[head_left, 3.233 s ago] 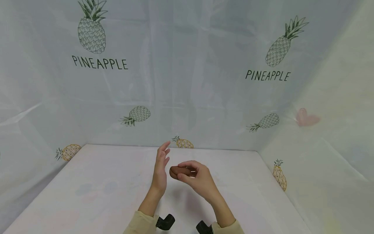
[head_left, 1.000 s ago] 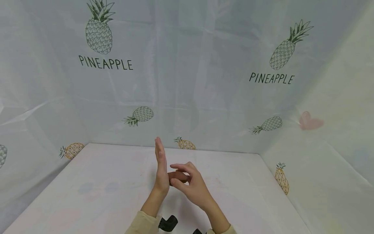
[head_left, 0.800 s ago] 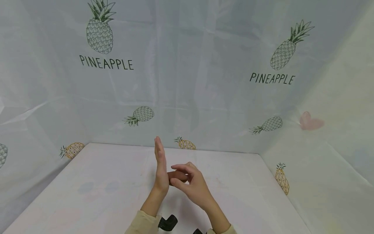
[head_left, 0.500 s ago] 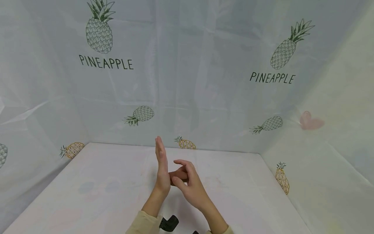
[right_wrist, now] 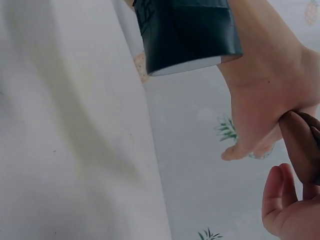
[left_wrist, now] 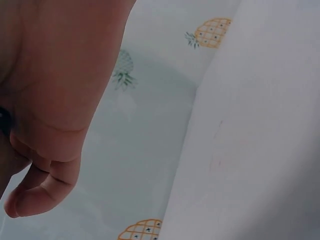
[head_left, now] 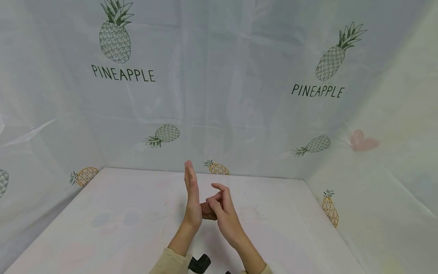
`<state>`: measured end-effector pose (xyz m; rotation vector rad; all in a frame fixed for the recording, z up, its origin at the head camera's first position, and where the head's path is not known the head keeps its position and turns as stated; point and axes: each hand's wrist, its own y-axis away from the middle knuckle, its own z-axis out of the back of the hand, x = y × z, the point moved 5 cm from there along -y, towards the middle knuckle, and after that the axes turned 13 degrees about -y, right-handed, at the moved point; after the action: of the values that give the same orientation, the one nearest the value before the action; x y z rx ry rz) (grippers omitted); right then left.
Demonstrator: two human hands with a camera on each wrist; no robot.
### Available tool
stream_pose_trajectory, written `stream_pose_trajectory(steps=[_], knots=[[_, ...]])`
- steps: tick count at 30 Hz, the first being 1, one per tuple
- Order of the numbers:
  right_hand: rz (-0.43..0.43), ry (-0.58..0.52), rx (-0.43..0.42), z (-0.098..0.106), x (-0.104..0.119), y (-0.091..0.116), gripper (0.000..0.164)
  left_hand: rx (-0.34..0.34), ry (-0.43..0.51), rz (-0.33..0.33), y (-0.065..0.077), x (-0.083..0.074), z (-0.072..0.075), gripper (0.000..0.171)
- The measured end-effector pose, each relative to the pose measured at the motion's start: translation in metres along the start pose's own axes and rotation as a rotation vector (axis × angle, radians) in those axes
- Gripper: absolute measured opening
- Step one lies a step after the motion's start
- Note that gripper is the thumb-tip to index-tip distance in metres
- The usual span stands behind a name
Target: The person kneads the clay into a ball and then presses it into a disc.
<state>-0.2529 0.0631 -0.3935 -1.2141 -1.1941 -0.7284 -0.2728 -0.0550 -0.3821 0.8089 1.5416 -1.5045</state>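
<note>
A smooth brown rounded object (head_left: 207, 211) with a groove along it, its exact kind unclear, lies between the two hands. My left hand (head_left: 192, 198) stands upright above the table, fingers straight and together. The brown object (right_wrist: 301, 147) touches the left hand near the heel of the palm in the right wrist view. My right hand (head_left: 226, 217) holds it from the other side, fingers bent and thumb across; the fingers hide its right part. In the left wrist view, a close-up of the left hand (left_wrist: 70, 80) fills the left side, and the object is hardly seen.
A white table (head_left: 130, 228) with faint printed patches lies below the hands. White sheeting (head_left: 232, 121) printed with pineapples hangs behind it and at both sides. A black angled camera mount (head_left: 199, 263) sits at the left wrist.
The left hand has come against the brown object since the earliest frame. Lately the right thumb and index finger have shifted up and inward over the object, and both hands moved slightly right.
</note>
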Motion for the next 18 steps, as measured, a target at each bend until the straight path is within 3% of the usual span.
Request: stream_pose_trajectory(steps=[7, 18], knots=[[-0.038, -0.138, -0.015, 0.002, -0.004, 0.000, 0.056, 0.014, -0.009, -0.013, 0.002, -0.002, -0.006, 0.059], [-0.031, -0.141, 0.018, 0.000, -0.003, -0.001, 0.087, 0.062, 0.025, -0.042, 0.003, -0.001, -0.011, 0.061]])
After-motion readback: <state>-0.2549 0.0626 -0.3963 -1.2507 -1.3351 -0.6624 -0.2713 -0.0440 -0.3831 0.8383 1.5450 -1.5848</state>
